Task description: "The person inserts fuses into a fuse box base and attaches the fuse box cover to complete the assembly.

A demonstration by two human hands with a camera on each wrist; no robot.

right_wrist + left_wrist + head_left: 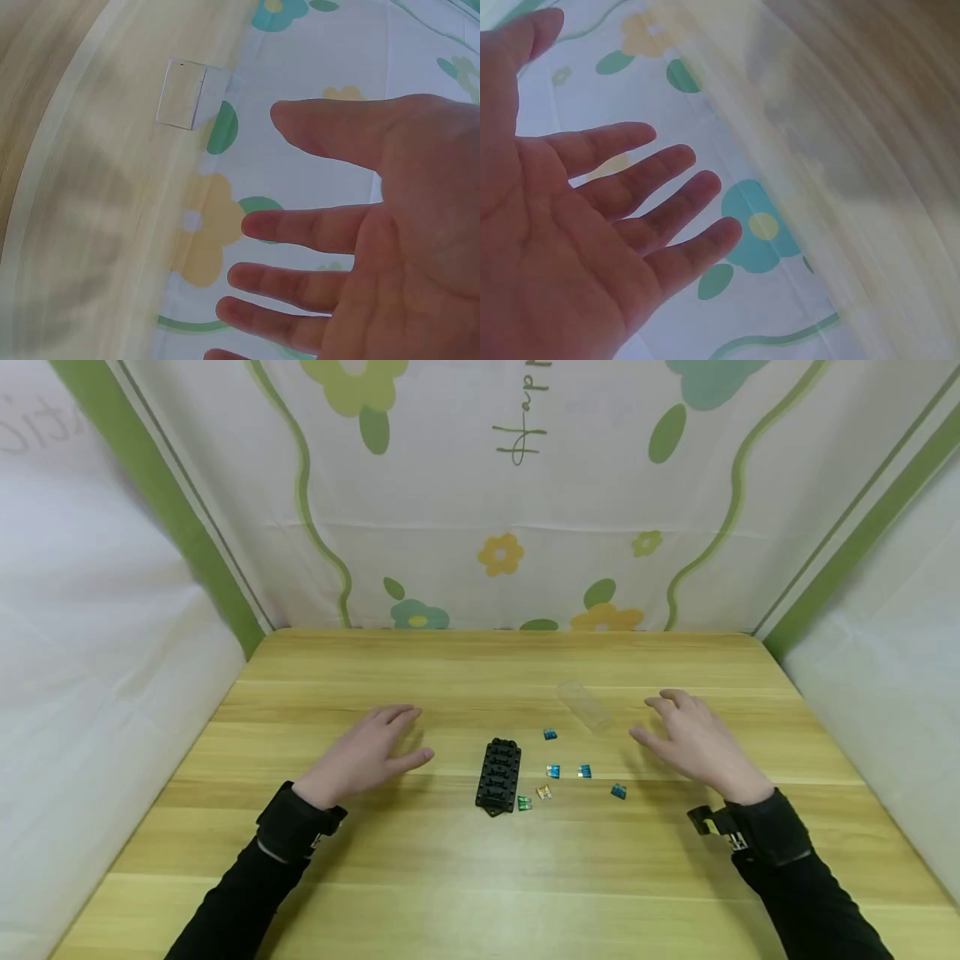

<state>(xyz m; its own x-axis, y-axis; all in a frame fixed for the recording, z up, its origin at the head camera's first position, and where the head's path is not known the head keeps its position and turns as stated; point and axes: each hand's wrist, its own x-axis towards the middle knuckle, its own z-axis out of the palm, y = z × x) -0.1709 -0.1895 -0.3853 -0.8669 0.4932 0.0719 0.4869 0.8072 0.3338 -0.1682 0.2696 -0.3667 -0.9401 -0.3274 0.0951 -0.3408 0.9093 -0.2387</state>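
Note:
A black fuse block [498,776] lies in the middle of the wooden table [420,877]. Several small blade fuses lie to its right: blue ones [550,734] [584,771] [618,791], a green one [524,803] and an amber one [543,792]. A clear plastic cover [584,704] [181,94] lies farther back. My left hand [371,752] [592,225] hovers open, palm down, left of the block. My right hand [693,739] [375,247] hovers open to the right of the fuses. Neither hand holds anything.
White cloth walls with green stripes and flower prints [501,553] enclose the table at the back and both sides. Black sleeves with wrist straps [296,827] cover both forearms.

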